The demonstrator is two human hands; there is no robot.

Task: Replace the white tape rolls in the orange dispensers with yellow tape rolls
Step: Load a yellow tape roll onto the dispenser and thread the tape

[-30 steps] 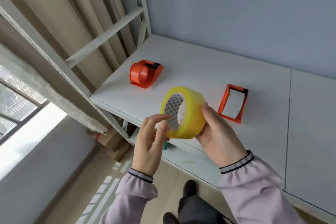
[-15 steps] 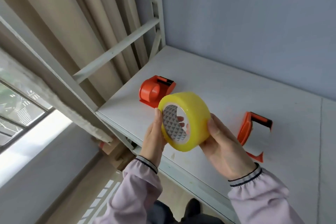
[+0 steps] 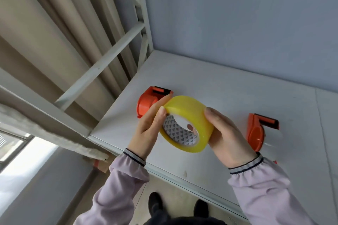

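Observation:
I hold a yellow tape roll (image 3: pixel 190 113) in both hands above the front of the white shelf (image 3: pixel 228 93). My right hand (image 3: pixel 226 137) grips its right side, fingers curled round the rim and into the core. My left hand (image 3: pixel 150 126) holds the left side, thumb pressed on the outer face near the upper edge. One orange dispenser (image 3: pixel 146 103) lies on the shelf behind my left hand, partly hidden. A second orange dispenser (image 3: pixel 256 129) lies to the right of my right hand, with a pale, clear roll beside its frame.
The white shelf frame has a diagonal brace (image 3: pixel 102 64) and an upright at the left. Beige curtains (image 3: pixel 54 33) hang behind it. A blue-grey wall (image 3: pixel 237 14) backs the shelf. My dark shoes (image 3: pixel 155 204) stand on the floor below the shelf's front edge.
The roll has tilted so its outer yellow face turns more toward me. My left hand moved up onto its upper left edge. The view has shifted, so both dispensers sit lower and further right.

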